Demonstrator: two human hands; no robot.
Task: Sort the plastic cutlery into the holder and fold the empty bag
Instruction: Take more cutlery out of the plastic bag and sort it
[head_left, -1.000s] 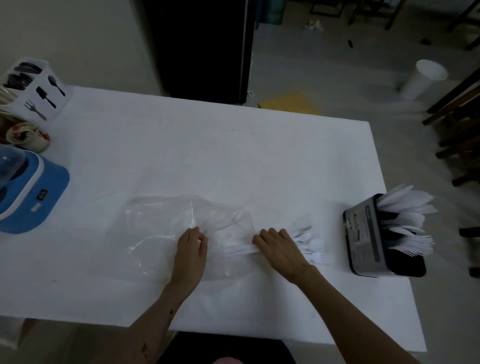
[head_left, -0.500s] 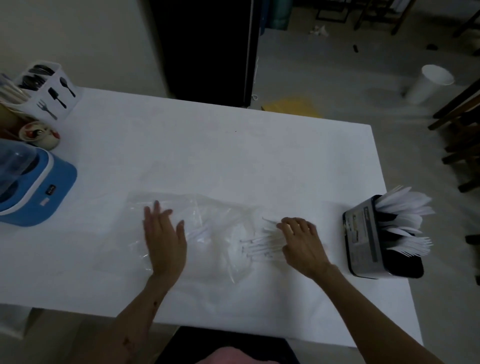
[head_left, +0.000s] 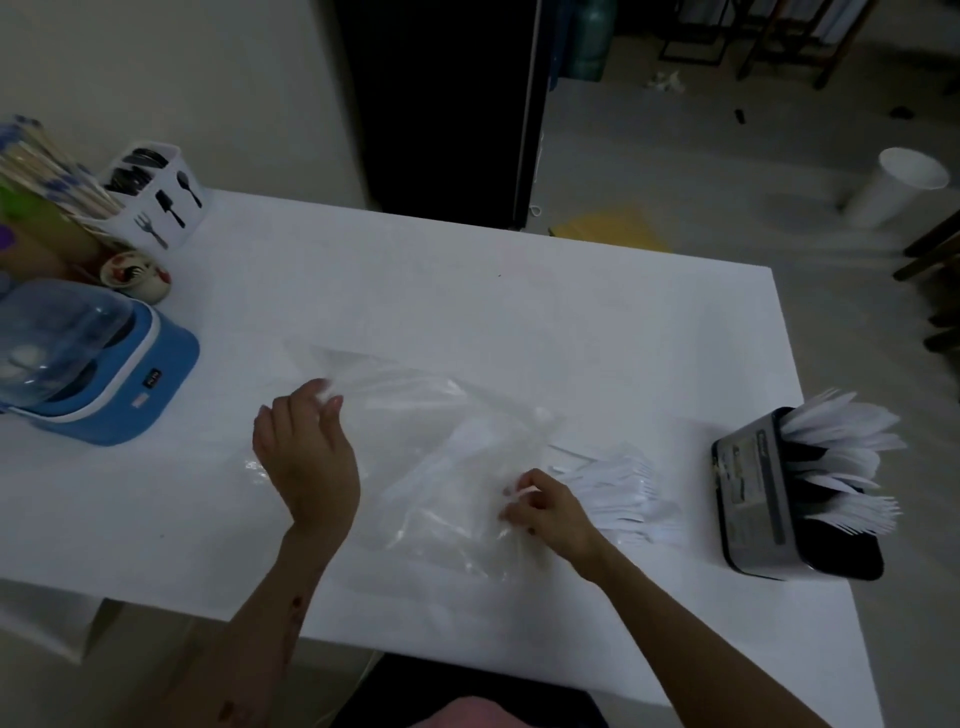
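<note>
1. Head view: a clear plastic bag (head_left: 441, 457) lay crumpled on the white table (head_left: 467, 312), its edges hard to trace against the cloth.
2. The left hand (head_left: 306, 457) pinched the bag's upper left part between thumb and curled fingertips, lifting the film there.
3. The right hand (head_left: 545, 512) had its fingers curled into the bag's right end, gripping the film; motion blur hid the fingertips.
4. A loose pile of white plastic cutlery (head_left: 618, 493) lay on the table just right of the right hand, outside the bag; single pieces could not be told apart.
5. The black cutlery holder (head_left: 753, 493) stood near the table's right edge, white forks and other handles fanning out of it.
6. At the far left sat a blue appliance (head_left: 130, 384) with a clear dome, a white utensil caddy (head_left: 166, 202) and a small cup (head_left: 135, 270); items beyond them were cut off by the frame.
</note>
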